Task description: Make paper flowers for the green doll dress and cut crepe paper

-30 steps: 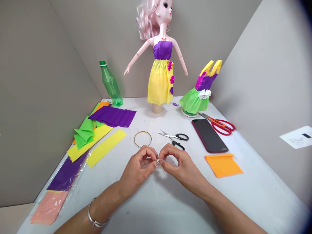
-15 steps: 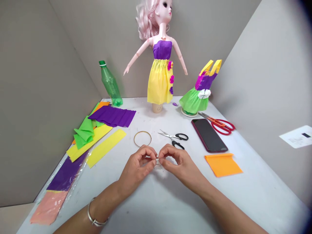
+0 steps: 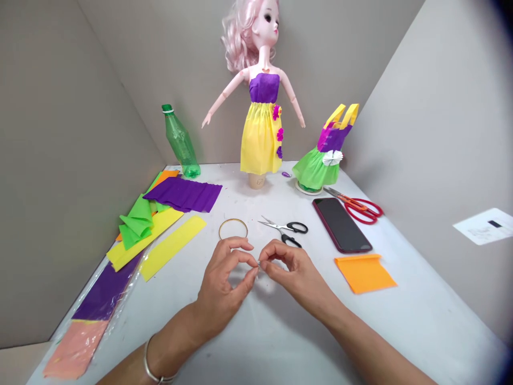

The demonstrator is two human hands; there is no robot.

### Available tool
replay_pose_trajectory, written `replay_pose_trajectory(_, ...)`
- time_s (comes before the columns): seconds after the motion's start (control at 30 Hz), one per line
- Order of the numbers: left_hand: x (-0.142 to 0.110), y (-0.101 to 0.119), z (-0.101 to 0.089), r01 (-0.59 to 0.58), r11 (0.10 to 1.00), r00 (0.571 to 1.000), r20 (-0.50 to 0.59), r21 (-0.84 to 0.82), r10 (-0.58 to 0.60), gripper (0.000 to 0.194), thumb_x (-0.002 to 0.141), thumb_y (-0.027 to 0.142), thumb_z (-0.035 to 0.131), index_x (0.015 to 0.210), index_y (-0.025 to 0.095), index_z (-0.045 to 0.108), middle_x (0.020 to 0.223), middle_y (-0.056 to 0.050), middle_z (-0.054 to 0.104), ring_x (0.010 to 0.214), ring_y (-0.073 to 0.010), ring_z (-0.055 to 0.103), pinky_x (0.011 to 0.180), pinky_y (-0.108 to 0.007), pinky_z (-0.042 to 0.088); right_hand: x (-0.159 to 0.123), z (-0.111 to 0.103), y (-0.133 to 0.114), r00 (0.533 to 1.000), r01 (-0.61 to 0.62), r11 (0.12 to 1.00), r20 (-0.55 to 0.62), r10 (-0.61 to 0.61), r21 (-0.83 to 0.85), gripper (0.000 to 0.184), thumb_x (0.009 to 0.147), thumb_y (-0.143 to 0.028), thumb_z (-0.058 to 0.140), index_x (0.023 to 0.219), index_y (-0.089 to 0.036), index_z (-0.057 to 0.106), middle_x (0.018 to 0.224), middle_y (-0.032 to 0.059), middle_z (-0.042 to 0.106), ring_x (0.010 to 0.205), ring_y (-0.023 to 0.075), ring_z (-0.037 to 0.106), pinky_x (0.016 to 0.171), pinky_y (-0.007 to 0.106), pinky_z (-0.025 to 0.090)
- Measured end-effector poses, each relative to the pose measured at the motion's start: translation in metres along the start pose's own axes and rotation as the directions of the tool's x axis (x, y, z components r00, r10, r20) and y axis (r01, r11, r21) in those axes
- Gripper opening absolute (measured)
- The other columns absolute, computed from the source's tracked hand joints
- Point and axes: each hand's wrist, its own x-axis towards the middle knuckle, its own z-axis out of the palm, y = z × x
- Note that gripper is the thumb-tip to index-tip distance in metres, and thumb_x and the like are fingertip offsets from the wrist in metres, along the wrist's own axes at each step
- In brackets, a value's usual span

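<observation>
The **left hand** (image 3: 222,280) and **right hand** (image 3: 292,270) are both in a narrow pinch, meeting at their fingertips over the table. Between them is a **small piece** (image 3: 258,264), silvery and too small to identify. It sits at the centre of the work area, just in front of the **small scissors** (image 3: 285,228) and the **gold ring** (image 3: 233,220).

The grip appears sound for fine work. The **fingertips** (image 3: 253,274) of each hand close on the piece from opposite sides, and the remaining fingers curve away, keeping the piece in view. The forearms angle inward, so the hands share the load evenly.

Within reach of the right hand lie a **phone** (image 3: 342,224), **red scissors** (image 3: 363,210) and an **orange paper square** (image 3: 364,273). A **yellow paper strip** (image 3: 172,247) lies to the left of the ring. A **bangle** (image 3: 154,371) circles the left wrist.
</observation>
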Motion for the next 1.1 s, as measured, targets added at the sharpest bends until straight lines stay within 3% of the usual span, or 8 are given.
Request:
replay_pose_trajectory(0.27, 0.0009, -0.0029, 0.0014, -0.012, 0.997, 1.0, -0.024, 0.071, 0.014, 0.011, 0.088, 0.014, 0.059, 0.09, 0.024, 0.061, 0.115, -0.006, 0.056, 0.115, -0.0223, 0.052, 0.1, -0.038, 0.042, -0.0029, 0.0026, -0.0032, 0.999, 0.03, 0.998, -0.036, -0.032, -0.057, 0.009, 0.084, -0.017, 0.057, 0.076, -0.02, 0.062, 0.081, -0.0014, 0.059, 0.08, 0.0151, 0.056, 0.077, 0.028, 0.041)
replay_pose_trajectory(0.63, 0.0018, -0.0036, 0.0013, 0.012, 0.997, 1.0, -0.022, 0.07, -0.011, 0.01, 0.088, 0.014, 0.058, 0.088, 0.024, 0.061, 0.116, -0.006, 0.056, 0.115, -0.0224, 0.052, 0.1, -0.038, 0.041, -0.005, 0.0069, 0.0028, 0.972, 0.2, 0.951, -0.078, -0.223, -0.234, 0.01, 0.084, -0.013, 0.057, 0.08, -0.022, 0.06, 0.082, 0.0012, 0.058, 0.082, 0.0173, 0.056, 0.076, 0.031, 0.043)
replay_pose_trajectory(1.1, 0.0032, -0.0034, 0.0006, 0.098, 0.995, 0.995, 0.0, 0.026, -0.098, 0.007, 0.087, 0.018, 0.06, 0.086, 0.024, 0.062, 0.116, -0.004, 0.056, 0.115, -0.0213, 0.053, 0.101, -0.036, 0.041, -0.0056, 0.0063, 0.0026, 0.975, 0.188, 0.957, -0.076, -0.209, -0.222, 0.011, 0.084, -0.011, 0.058, 0.079, -0.021, 0.061, 0.082, 0.0007, 0.057, 0.082, 0.0164, 0.056, 0.076, 0.03, 0.043)
